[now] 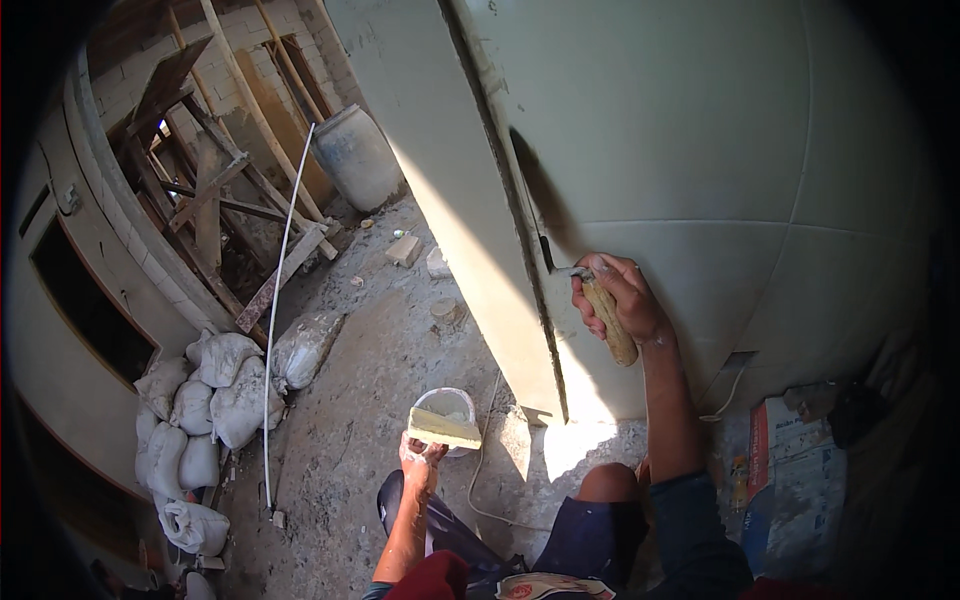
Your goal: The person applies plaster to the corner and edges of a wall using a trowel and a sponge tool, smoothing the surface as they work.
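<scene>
My right hand (625,300) is closed round the wooden handle (612,325) of a trowel, whose metal blade (540,225) is held upright, nearly edge-on, close to the pale wall panel (690,130), beside the dark, rough seam along its left edge. A shadow lies on the panel by the blade. Low in the middle, my left hand (422,458) grips a pale yellow flat block (445,426) held over a white bucket (443,400); whether the block touches the bucket I cannot tell.
White sacks (235,405) pile at left, beside a long white pipe (285,250). Timber framing (210,190), a grey barrel (355,160) and rubble (405,250) stand or lie behind. A cable (475,470) crosses the rough floor; printed sheets (795,490) lie at lower right.
</scene>
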Demonstrator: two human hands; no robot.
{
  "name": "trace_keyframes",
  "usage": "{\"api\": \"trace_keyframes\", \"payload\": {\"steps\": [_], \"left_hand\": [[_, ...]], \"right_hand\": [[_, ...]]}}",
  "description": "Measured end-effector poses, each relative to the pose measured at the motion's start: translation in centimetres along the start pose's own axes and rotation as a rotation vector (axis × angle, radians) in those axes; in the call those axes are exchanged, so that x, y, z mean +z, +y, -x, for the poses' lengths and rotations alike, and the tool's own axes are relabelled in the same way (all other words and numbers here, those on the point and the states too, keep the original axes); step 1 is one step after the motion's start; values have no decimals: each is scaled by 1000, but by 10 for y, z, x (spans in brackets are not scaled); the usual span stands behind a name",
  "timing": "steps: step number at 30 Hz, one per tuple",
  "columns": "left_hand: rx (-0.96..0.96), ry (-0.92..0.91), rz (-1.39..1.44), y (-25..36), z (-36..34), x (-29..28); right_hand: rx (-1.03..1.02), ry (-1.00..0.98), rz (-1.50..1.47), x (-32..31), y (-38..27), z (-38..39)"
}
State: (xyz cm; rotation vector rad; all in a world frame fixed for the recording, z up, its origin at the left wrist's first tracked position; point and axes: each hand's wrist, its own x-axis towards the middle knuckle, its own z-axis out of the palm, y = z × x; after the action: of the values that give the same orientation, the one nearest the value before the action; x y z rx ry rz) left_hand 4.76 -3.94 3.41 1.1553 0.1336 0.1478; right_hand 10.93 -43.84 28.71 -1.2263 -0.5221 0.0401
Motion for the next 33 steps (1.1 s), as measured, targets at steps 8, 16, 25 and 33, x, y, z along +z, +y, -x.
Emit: {"api": "trace_keyframes", "payload": {"steps": [8, 16, 25, 33], "left_hand": [[-9, 40, 71, -3, 12, 9], [11, 1, 54, -4, 12, 13], [14, 38, 56, -13, 15, 13], [-11, 67, 50, -8, 22, 6]], "right_hand": [[0, -18, 7, 2, 35, 18], [-56, 42, 162, 16, 58, 4], [-21, 48, 41, -7, 46, 7], [16, 32, -33, -10, 59, 32]]}}
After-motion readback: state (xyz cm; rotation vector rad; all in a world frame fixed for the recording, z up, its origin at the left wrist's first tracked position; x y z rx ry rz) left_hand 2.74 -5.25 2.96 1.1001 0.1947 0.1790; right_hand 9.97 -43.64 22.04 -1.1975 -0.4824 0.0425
